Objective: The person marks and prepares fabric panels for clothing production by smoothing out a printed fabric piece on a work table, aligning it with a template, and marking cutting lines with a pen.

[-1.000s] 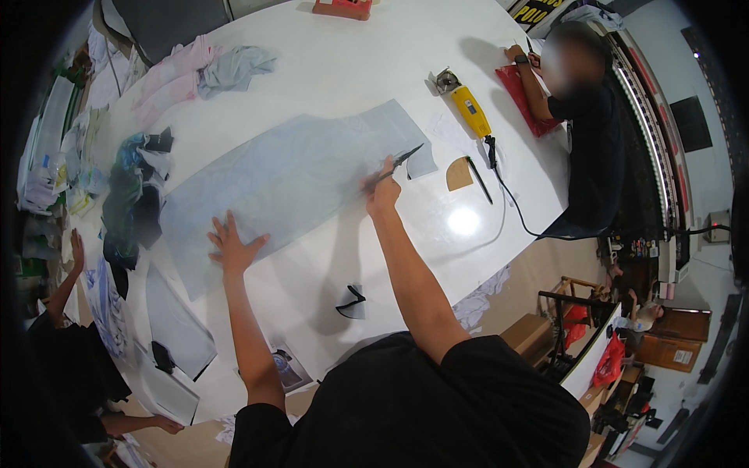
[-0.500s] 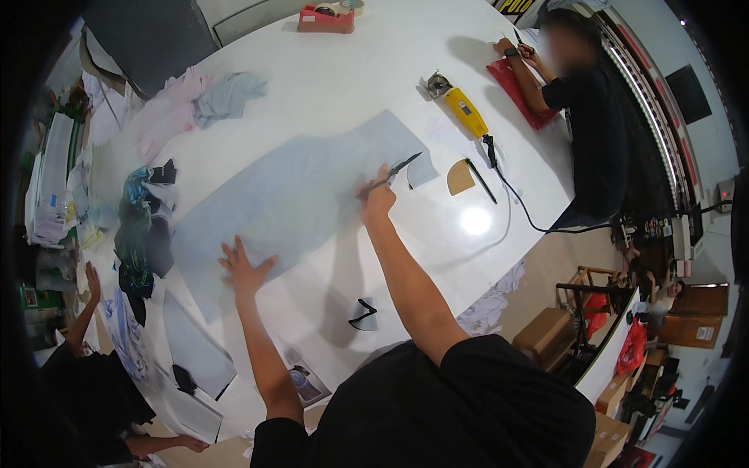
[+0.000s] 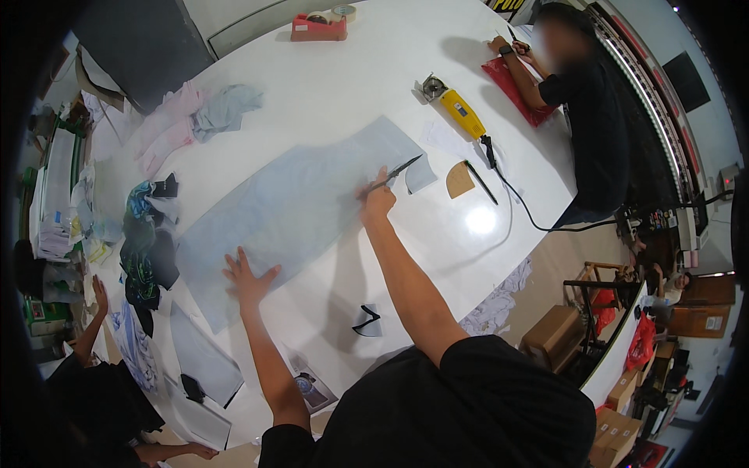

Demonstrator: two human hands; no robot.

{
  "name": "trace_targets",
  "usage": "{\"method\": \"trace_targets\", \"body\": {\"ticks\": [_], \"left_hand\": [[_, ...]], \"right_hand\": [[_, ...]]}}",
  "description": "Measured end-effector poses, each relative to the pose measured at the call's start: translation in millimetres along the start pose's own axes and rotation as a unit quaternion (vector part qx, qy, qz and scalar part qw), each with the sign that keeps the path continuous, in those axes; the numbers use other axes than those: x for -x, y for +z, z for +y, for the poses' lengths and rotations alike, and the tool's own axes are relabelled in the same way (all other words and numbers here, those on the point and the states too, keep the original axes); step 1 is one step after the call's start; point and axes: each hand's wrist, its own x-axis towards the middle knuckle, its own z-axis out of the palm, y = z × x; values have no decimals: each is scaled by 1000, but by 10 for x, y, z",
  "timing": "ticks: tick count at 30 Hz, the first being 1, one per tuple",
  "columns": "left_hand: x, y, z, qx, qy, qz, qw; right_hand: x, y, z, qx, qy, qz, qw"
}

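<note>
A long pale blue piece of fabric [image 3: 292, 195] lies flat across the white table. My left hand [image 3: 251, 281] rests on its near edge, fingers spread. My right hand [image 3: 378, 201] is closed round the handles of dark scissors [image 3: 402, 171], over the fabric's right part. The blades point up and right, toward a small blue fabric piece [image 3: 420, 175] at the fabric's right end. Right of that are a tan quarter-round template [image 3: 459, 181] and a black pen [image 3: 481, 182]. A small fabric piece with a black V-shaped strip [image 3: 367, 320] lies between my forearms.
A yellow electric cutter [image 3: 463, 114] with a black cord lies at the right. A red tape dispenser [image 3: 319, 30] stands at the far edge. Crumpled cloths [image 3: 226, 109] and a dark patterned garment [image 3: 144, 249] lie left. A co-worker [image 3: 589, 125] writes on a red package [image 3: 519, 90]; another person [image 3: 97, 398] is at lower left.
The view has shifted slightly. My hands and the scissors keep nearly the same places over the fabric.
</note>
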Motion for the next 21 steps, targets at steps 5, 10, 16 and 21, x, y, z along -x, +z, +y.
{"method": "trace_targets", "body": {"ticks": [5,10,16,21], "left_hand": [[-8,4,4,-9,-11,-1,1000],[-2,13,10,-4,-12,-1,1000],[-4,18,1,-5,-12,-4,1000],[-13,29,-19,-3,-8,1,1000]], "right_hand": [[38,-8,-23,-19,13,8,1000],[-19,2,-67,-40,9,7,999],[-59,-74,-90,-2,11,16,1000],[-59,-83,-128,28,7,37,999]]}}
